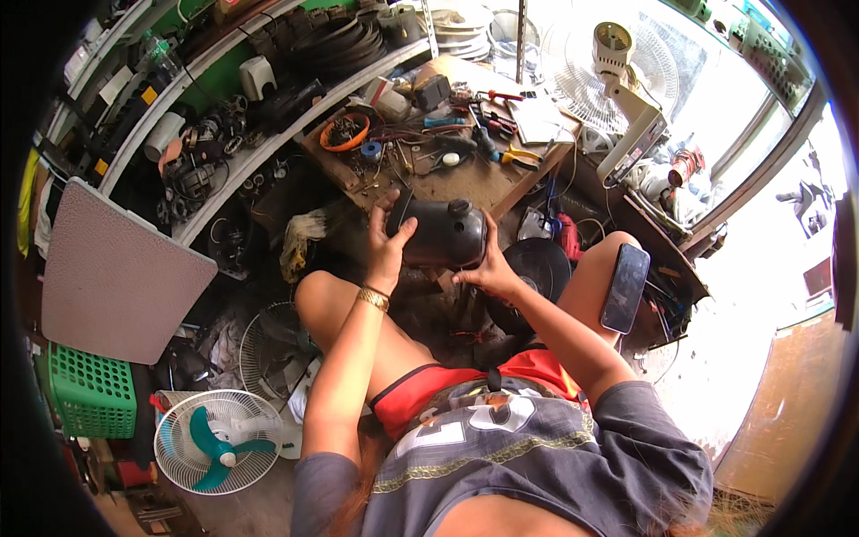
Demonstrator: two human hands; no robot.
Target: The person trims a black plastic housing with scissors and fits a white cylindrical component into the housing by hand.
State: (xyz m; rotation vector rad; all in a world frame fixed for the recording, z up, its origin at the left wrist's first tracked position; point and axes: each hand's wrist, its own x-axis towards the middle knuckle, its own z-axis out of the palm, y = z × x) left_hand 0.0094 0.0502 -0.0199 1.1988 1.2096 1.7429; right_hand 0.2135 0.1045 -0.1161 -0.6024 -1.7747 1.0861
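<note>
Between my two hands is a black, rounded housing [434,234] with a short round knob on top and a dark hole in its side. It looks like a fan's motor cover, held above my lap in front of the wooden table's near edge. My left hand [387,243] grips its left end, with the thumb on the near side. Around its right end wraps my right hand [490,265], the thumb low on the near side. Part of the fingers of both hands is hidden behind the housing.
Pliers [521,158], screwdrivers and an orange bowl [344,132] lie on the wooden table [488,186]. A phone [625,288] rests on my right thigh. Fan with teal blades [217,447] stands lower left, near a green basket [89,385]. Shelves of parts line the left.
</note>
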